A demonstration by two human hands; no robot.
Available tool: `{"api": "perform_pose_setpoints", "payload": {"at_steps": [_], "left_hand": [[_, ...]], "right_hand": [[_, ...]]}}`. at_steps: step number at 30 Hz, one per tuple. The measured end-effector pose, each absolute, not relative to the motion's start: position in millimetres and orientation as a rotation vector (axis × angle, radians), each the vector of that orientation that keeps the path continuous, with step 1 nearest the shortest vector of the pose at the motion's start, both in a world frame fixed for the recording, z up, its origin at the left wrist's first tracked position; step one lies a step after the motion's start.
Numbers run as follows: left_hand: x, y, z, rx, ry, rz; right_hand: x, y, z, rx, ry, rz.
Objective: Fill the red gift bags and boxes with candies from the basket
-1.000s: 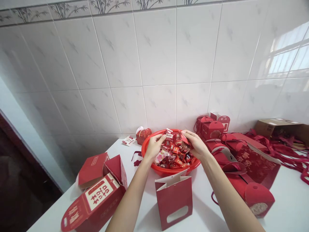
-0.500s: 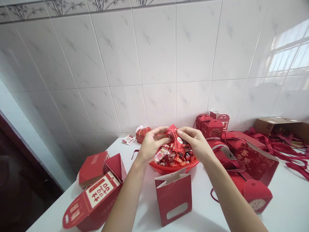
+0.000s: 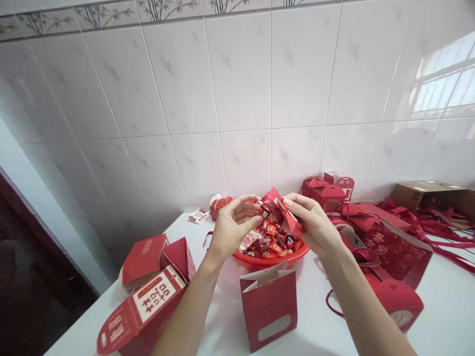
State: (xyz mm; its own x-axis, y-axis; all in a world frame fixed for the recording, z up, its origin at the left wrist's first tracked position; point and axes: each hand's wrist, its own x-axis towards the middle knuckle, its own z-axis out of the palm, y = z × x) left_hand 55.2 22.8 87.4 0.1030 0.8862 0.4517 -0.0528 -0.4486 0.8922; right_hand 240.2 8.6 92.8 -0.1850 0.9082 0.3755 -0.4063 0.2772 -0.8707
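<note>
My right hand (image 3: 317, 225) pinches a red wrapped packet (image 3: 289, 215) by its edge, above the right side of a red plastic basket (image 3: 263, 262). On the basket's left side, my left hand (image 3: 233, 225) is open, its thumb apart from its curved fingers and nothing visibly gripped. Small wrapped candies (image 3: 270, 243), mostly red, fill the basket. In front of it stands an upright red paper box (image 3: 269, 311) with its top open and a pale oval window low on the front.
Red gift boxes (image 3: 156, 301) lie on the white table's left. More red boxes (image 3: 397, 301) crowd the right, with dark red ribbons (image 3: 419, 225) by a cardboard box (image 3: 434, 193). A small printed card (image 3: 199, 215) lies near the tiled wall (image 3: 245, 89).
The red packet has tilted and shifted right with my right hand. My left hand's fingers have come away from it and spread, showing more candies between the hands.
</note>
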Motion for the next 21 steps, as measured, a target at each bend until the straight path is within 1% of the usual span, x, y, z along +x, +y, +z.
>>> {"api": "perform_pose_setpoints", "payload": {"at_steps": [4, 10, 14, 18, 21], "left_hand": [[58.3, 22.7, 86.4, 1.613, 0.941, 1.504], [60.7, 13.1, 86.5, 1.616, 0.825, 1.408], [61.5, 4.3, 87.0, 1.618, 0.851, 1.395], [58.9, -2.8, 90.7, 1.662, 0.884, 1.313], [46.8, -9.1, 98.7, 1.829, 0.934, 1.148]], "right_hand": [[233.1, 4.2, 93.5, -0.561, -1.236, 1.280], [224.9, 1.6, 89.5, -0.598, -1.299, 1.169], [224.3, 1.3, 88.1, -0.610, -1.296, 1.071], [227.8, 0.7, 88.8, -0.652, -1.305, 1.071], [234.5, 2.7, 87.4, -0.669, -1.317, 1.040]]}}
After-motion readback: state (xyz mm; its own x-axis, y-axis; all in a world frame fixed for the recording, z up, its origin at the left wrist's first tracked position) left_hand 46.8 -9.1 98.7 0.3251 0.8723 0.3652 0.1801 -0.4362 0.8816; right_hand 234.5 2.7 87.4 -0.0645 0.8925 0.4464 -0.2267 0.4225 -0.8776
